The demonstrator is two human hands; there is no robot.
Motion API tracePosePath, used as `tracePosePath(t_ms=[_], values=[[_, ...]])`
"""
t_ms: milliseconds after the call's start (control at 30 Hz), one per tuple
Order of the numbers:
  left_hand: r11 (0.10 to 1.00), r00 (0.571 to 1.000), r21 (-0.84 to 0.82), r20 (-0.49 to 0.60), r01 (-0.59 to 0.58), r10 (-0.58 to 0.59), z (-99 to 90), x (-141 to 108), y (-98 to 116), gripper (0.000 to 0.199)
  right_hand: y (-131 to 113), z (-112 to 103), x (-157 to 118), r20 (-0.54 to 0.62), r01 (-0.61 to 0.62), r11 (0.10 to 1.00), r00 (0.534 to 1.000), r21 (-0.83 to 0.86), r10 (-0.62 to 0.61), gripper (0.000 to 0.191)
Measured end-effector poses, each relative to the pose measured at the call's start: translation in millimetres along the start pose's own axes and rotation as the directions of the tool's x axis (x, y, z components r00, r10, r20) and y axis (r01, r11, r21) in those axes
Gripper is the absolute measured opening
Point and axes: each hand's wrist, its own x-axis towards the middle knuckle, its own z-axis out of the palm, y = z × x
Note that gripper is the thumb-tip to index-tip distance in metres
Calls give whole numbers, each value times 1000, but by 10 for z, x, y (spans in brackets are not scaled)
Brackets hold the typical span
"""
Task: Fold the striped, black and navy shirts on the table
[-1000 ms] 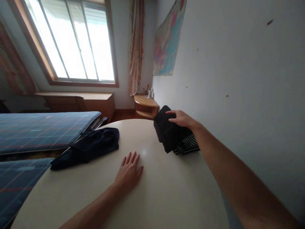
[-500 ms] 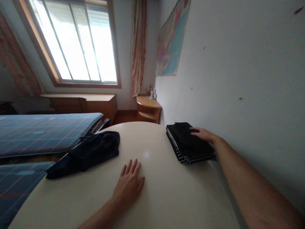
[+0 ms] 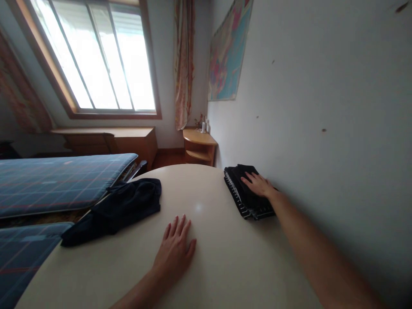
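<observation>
My left hand lies flat on the pale round table, fingers spread, holding nothing. On the table's right side, by the wall, is a folded stack of black cloth with white stitch-like marks along its edges. My right hand rests on top of that stack with its fingers apart. A crumpled dark navy cloth lies at the table's left edge, beyond my left hand and not touched by it.
Blue plaid mattresses border the table on the left. The white wall runs close along the right. Farther back stand a wooden desk and a corner shelf with small items, below a window and a curtain.
My right hand has moved left over the black stack, and its fingers are more spread. My left hand has stayed in place. The view has shifted slightly.
</observation>
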Motion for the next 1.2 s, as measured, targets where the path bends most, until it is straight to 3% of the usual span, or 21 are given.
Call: tracePosePath(t_ms=[100, 200, 267, 333, 400, 533, 667, 767, 867, 1000, 1100, 1200], values=[[1000, 1000, -16, -19, -10, 10, 22, -2, -21, 62, -74, 27, -142, 14, -51, 999, 999, 2, 51, 71], [999, 999, -26, -43, -19, 18, 61, -11, -44, 61, -156, -91, -222, -103, 1, 1000, 995, 12, 0, 61], [999, 998, -33, -60, -21, 19, 82, -16, -48, 62, -287, -185, -292, -266, 92, 995, 961, 40, -78, 48], [999, 997, -49, -72, -24, 20, 79, -10, -52, 63, -497, -235, -410, -413, 209, 974, 897, 86, -156, 37], [996, 996, -78, -89, -32, 25, 38, 13, -83, 63, -764, -220, -584, -462, 302, 944, 861, 133, -211, 33], [999, 971, -35, -240, 10, -18, -125, 108, -348, 55, -1280, -22, -1019, -307, 406, 905, 883, 126, -354, 32], [937, 852, 124, -469, 325, -233, -201, 177, -819, 52, -1535, 249, -1383, -130, 404, 904, 913, 142, -387, 37], [895, 818, 104, -460, 435, -344, -167, 191, -1065, 45, -1551, 386, -1547, -98, 385, 900, 923, 206, -372, 35], [918, 837, 79, -446, 390, -318, -148, 198, -1118, 37, -1498, 420, -1631, -84, 398, 880, 917, 260, -390, 34], [966, 885, 25, -407, 257, -225, -181, 170, -980, 35, -1446, 358, -1696, -83, 455, 829, 887, 325, -454, 32], [996, 930, -12, -359, 83, -82, -185, 69, -747, 34, -1462, 296, -1758, -83, 559, 729, 812, 395, -577, 42], [993, 946, -50, -315, -103, 82, -167, -92, -430, 32, -1496, 257, -1818, -94, 646, 612, 719, 456, -689, 72]])
